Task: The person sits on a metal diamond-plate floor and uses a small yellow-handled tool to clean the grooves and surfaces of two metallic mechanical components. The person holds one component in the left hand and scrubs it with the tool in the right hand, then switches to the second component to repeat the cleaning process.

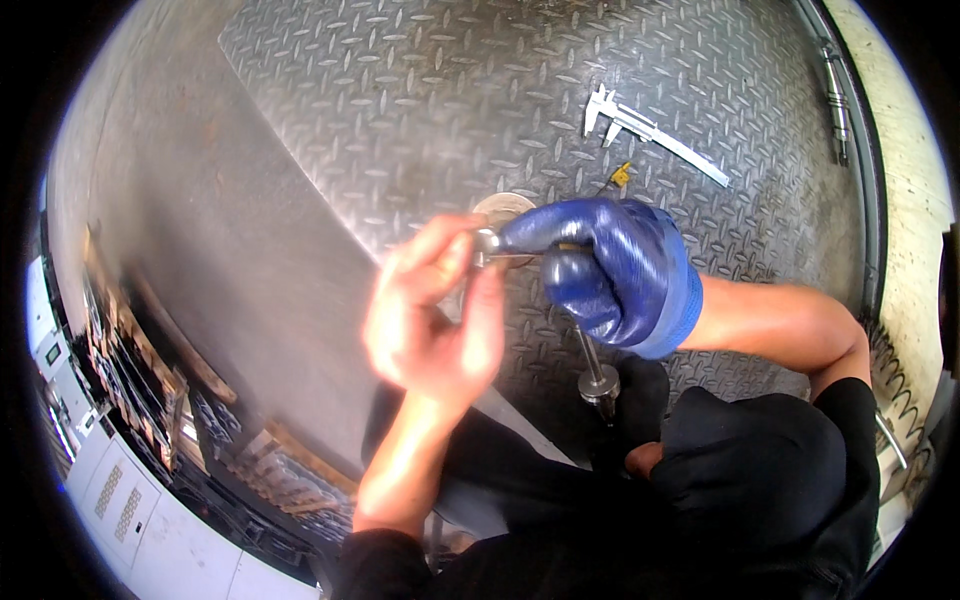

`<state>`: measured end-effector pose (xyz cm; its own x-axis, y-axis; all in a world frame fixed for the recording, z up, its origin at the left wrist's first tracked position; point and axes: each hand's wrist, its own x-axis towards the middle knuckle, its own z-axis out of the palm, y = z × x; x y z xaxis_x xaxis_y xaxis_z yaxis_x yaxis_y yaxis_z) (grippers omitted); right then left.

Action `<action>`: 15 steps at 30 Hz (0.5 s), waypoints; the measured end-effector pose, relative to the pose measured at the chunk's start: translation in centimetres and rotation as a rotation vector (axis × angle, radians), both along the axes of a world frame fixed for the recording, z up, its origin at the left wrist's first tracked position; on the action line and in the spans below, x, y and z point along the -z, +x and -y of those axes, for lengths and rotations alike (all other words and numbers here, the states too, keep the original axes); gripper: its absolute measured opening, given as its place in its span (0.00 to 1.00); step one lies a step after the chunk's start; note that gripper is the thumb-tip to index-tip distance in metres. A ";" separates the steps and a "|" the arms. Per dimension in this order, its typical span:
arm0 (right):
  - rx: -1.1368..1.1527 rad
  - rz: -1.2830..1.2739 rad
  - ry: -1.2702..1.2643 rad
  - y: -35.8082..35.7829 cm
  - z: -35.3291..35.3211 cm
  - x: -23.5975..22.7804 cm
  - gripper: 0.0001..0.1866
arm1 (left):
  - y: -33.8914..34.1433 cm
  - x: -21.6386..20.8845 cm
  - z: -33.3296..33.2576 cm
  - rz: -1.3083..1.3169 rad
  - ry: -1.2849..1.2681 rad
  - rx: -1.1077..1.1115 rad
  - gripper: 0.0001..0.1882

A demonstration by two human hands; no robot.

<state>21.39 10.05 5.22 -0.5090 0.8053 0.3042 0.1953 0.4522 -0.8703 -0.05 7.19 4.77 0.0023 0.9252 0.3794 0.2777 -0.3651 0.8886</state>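
Observation:
My bare left hand [430, 310] pinches a small shiny metal piece [487, 243] between thumb and fingertips. Motion blurs the hand, and the piece's exact kind is unclear. My right hand [620, 270], in a blue coated glove, is closed around a slim tool [522, 253]. Its thin dark shaft reaches to the metal piece; the glove hides most of its handle. Behind the fingers, a round pale disc [503, 205] shows in part. Below the glove, a metal rod with a thick collar [599, 383] stands near my legs.
A vernier caliper [655, 135] lies on the steel tread plate [450, 100], near a small yellow-handled key [621, 175]. A slender metal tool [836, 105] lies by the right edge. Wooden pallets with metal parts [290, 470] and a white cabinet [115, 490] stand at lower left.

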 end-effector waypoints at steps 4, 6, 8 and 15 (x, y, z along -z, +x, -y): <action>-0.028 0.077 0.077 0.0 -0.5 -1.0 0.22 | 0.5 0.0 -0.1 0.033 0.000 -0.055 0.18; -0.092 0.138 0.071 0.4 -0.8 -1.7 0.25 | 0.5 -0.2 -0.2 0.028 0.000 -0.044 0.18; -0.083 0.128 0.053 0.1 -0.7 -1.2 0.29 | 0.5 -0.3 -0.3 0.009 0.015 -0.028 0.18; -0.053 0.194 0.053 0.2 -0.9 -1.0 0.27 | 0.4 -0.1 -0.3 0.066 -0.015 -0.056 0.19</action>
<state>21.54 10.92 6.25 -0.6033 0.7613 0.2376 0.3318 0.5105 -0.7933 0.37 7.45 4.83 -0.0741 0.9288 0.3632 0.2379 -0.3372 0.9109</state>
